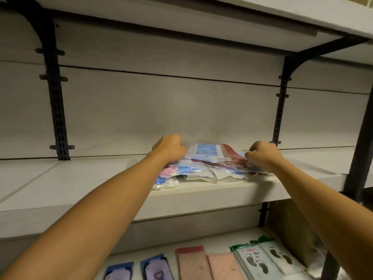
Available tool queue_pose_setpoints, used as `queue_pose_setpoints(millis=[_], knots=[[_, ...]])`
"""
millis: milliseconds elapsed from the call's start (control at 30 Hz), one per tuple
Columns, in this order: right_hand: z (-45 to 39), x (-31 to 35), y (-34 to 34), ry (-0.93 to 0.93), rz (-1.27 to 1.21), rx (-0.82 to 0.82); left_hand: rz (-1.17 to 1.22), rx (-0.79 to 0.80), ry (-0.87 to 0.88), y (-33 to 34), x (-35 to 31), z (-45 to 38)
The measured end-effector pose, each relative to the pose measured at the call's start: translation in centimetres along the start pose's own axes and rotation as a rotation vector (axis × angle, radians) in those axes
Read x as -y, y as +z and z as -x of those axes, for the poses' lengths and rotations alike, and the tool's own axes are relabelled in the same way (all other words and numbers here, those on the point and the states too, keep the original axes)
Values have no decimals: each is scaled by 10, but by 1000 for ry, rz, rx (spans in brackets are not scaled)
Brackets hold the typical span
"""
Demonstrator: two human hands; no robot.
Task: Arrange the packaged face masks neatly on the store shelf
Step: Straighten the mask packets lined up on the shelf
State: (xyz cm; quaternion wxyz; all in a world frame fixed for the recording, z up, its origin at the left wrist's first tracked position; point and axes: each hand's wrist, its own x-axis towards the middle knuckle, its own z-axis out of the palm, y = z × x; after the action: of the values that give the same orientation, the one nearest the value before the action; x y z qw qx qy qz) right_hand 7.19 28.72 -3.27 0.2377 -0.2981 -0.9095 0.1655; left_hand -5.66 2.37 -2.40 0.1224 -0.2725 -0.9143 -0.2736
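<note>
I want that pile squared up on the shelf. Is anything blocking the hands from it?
Nothing visible does. The left hand and right hand already grip opposite ends of the pile of mask packets, which lies on the shelf near its front edge.

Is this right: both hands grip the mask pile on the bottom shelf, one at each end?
Not quite. The left hand and right hand do grip the mask pile at each end, but the head view shows it on the middle shelf, not the bottom one.

Shelf [70,178] lies bare left of the mask pile [210,168]; bracket [279,110] stands right
</note>
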Motion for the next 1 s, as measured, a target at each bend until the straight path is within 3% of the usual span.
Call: queue_pose_setpoints(millis=[233, 333, 467, 600, 833, 1000], knots=[[-46, 2, 10, 35, -298, 300, 98, 52, -211, 5, -23, -15], [-59, 4, 14, -19, -273, 350, 124, 80, -281, 10, -24, -17], [-77, 3, 22, -45, -433, 392, 257, 31, -313, 21, -11, -21], [-89, -2, 40, -62, -610, 311, 382, -66, -325, 24, -3, -24], [-92, -4, 43, -98, -685, 192, 325, -298, -335, 26, 2, -24], [-98, -9, 41, -48, -874, 30, 271, -460, -301, 19, 3, -17]])
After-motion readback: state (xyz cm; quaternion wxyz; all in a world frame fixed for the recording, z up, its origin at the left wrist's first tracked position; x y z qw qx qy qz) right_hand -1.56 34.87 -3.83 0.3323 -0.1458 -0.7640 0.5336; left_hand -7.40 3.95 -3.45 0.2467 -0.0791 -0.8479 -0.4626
